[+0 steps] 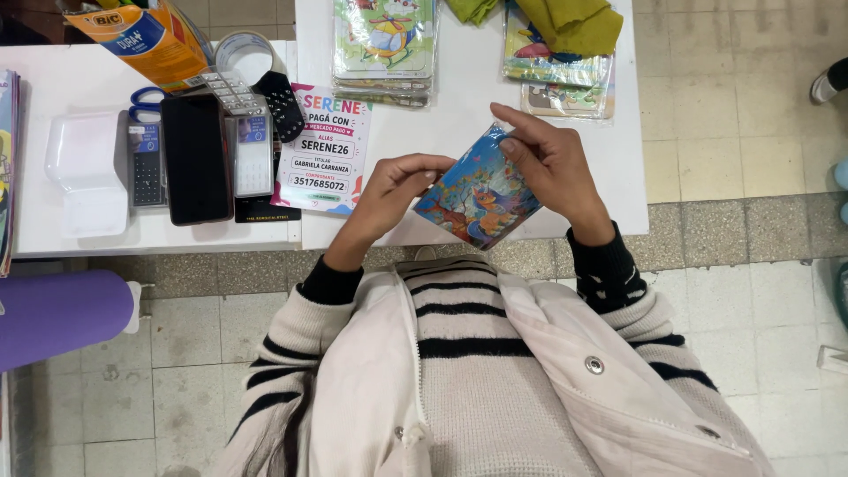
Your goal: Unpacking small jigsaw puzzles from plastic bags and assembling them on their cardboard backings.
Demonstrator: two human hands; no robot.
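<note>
Left hand closed in a pinch on the left edge of the picture card, thumb and fingertips together on its rim. Card held up off the white table, over its near edge, tilted with the printed face toward the camera, probably to be looked over. Right hand clamped on the card's right edge, thumb across the front, forefinger stretched along the top corner, probably to keep the thin, glossy piece from bending or slipping.

Well left of the card, laid flat on the table in a tight row and likely parked there within reach: white plastic tray, small calculator, black phone, grey card reader. Just left of the card, printed pink-and-white sign, slanted. Beyond the card, stack of wrapped picture packs; beyond and right of it, green cloth draped over more packs.

Harder to tell: far left and below the card, purple roll, cut by the frame edge, kind unclear. Orange box and both pack stacks cropped at the top. Back of the card hidden, so cannot tell whether board, puzzle or wrapped booklet. Underside of both palms out of sight. Far right of the card, only the tip of a shoe on the tiled floor.
</note>
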